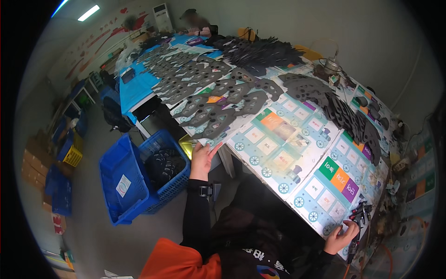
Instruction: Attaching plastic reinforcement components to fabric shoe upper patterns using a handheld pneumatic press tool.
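Note:
My left hand (202, 160) is at the near left edge of the table, open, its fingers stretched toward the nearest grey pieces. It holds nothing that I can see. These flat, curved grey foam-like pieces (213, 122) with holes lie in rows. At the near right corner of the table, my right hand (341, 238) has loosely bent fingers with a gap between thumb and forefinger. Beside its fingertips lie black and red hand tools (361, 213). A dark tool (351, 253) with an orange cord runs alongside that hand; no firm grip on it shows.
A blue crate (162, 197) with dark pieces inside stands left of me, another blue crate (123, 181) tilted against it. An overlapping row of grey pieces (341, 109) lies along the table's right side. Printed sheets cover the table (274, 144). A person (197, 25) sits at the far end.

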Motion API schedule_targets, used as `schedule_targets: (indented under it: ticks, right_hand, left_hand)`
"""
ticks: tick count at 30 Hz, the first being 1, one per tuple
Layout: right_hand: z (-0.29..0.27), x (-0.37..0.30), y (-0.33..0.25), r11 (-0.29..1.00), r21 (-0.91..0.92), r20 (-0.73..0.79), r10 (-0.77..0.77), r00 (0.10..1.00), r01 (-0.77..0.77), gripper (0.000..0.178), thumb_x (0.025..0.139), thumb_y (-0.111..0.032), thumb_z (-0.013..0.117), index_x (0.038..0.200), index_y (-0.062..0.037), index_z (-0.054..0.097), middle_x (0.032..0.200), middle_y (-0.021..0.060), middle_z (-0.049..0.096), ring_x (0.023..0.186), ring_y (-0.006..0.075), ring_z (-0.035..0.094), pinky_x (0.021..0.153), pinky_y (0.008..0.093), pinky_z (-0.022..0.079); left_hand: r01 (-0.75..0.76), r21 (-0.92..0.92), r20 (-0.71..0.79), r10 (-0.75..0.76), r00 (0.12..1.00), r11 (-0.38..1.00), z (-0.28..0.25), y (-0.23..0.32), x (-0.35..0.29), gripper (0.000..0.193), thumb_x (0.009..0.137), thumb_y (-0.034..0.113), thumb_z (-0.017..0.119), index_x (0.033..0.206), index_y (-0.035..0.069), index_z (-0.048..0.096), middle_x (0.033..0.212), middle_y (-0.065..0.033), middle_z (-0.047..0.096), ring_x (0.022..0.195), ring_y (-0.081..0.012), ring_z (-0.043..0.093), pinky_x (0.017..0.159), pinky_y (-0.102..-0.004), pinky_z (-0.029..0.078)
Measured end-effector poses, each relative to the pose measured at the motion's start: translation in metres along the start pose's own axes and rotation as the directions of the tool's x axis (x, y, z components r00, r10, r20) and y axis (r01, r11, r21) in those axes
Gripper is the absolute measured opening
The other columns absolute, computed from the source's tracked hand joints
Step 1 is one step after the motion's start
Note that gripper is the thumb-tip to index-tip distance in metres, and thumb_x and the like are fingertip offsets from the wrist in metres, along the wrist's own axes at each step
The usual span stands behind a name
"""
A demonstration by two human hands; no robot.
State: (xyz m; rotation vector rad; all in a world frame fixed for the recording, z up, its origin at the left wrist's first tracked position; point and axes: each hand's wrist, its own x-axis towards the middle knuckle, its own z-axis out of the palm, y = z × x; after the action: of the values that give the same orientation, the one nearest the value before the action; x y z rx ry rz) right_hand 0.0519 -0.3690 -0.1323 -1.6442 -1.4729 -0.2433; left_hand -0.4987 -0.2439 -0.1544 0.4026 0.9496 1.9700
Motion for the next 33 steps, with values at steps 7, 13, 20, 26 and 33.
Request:
schedule_targets:
  ticks: [7, 13, 20, 26, 33]
  right_hand:
    - [0.001, 0.000, 0.000, 1.000, -0.010, -0.012, 0.001, 1.000, -0.001, 0.027, 0.074, 0.007, 0.056, 0.100, 0.0021, 0.056, 0.103, 0.0179, 0.052, 0.102, 0.0384, 0.053, 0.095, 0.0458, 0.043]
    - [-0.001, 0.000, -0.003, 0.998, 0.029, 0.011, 0.050, 0.999, -0.050, 0.025, 0.073, 0.007, 0.054, 0.098, 0.0025, 0.055, 0.105, 0.0199, 0.051, 0.108, 0.0415, 0.051, 0.098, 0.0492, 0.041]
    - [0.001, 0.001, 0.000, 0.999, 0.033, 0.016, 0.022, 1.000, -0.022, 0.026, 0.071, 0.005, 0.054, 0.097, 0.0028, 0.054, 0.104, 0.0196, 0.051, 0.106, 0.0412, 0.051, 0.098, 0.0491, 0.041]
    - [-0.001, 0.000, 0.000, 0.999, 0.035, 0.024, 0.035, 0.999, -0.035, 0.026, 0.071, 0.005, 0.054, 0.097, 0.0027, 0.054, 0.104, 0.0196, 0.051, 0.107, 0.0412, 0.051, 0.098, 0.0492, 0.041]
    - [-0.001, 0.001, -0.003, 0.998, 0.048, 0.010, 0.031, 0.999, -0.031, 0.026, 0.072, 0.005, 0.053, 0.097, 0.0029, 0.055, 0.104, 0.0195, 0.051, 0.108, 0.0414, 0.051, 0.098, 0.0493, 0.041]
  left_hand:
    - [-0.004, -0.027, -0.085, 0.001, 0.996, 1.000, 0.006, -0.003, -0.017, 0.035, 0.100, -0.015, 0.043, 0.133, -0.006, 0.049, 0.132, -0.0173, 0.059, 0.122, -0.0364, 0.065, 0.110, -0.0537, 0.058]
    - [-0.005, -0.065, 0.002, 0.006, 1.000, 0.998, 0.003, -0.002, -0.029, 0.039, 0.100, -0.016, 0.042, 0.137, -0.006, 0.049, 0.140, -0.0199, 0.058, 0.126, -0.0407, 0.064, 0.111, -0.0526, 0.058]
    - [-0.035, -0.008, -0.031, 0.035, 0.999, 0.999, -0.007, -0.005, -0.035, 0.045, 0.103, -0.011, 0.043, 0.148, -0.004, 0.041, 0.144, -0.0234, 0.056, 0.126, -0.0482, 0.063, 0.111, -0.0460, 0.057]
    - [-0.031, -0.031, -0.048, 0.029, 0.998, 0.999, -0.006, -0.005, -0.038, 0.041, 0.102, -0.014, 0.042, 0.141, -0.004, 0.050, 0.137, -0.0203, 0.061, 0.123, -0.0435, 0.066, 0.108, -0.0498, 0.059]
    - [-0.013, -0.050, -0.082, 0.009, 0.997, 0.999, -0.006, -0.011, -0.039, 0.040, 0.102, -0.013, 0.043, 0.140, -0.003, 0.050, 0.138, -0.0209, 0.061, 0.122, -0.0433, 0.066, 0.108, -0.0486, 0.059]
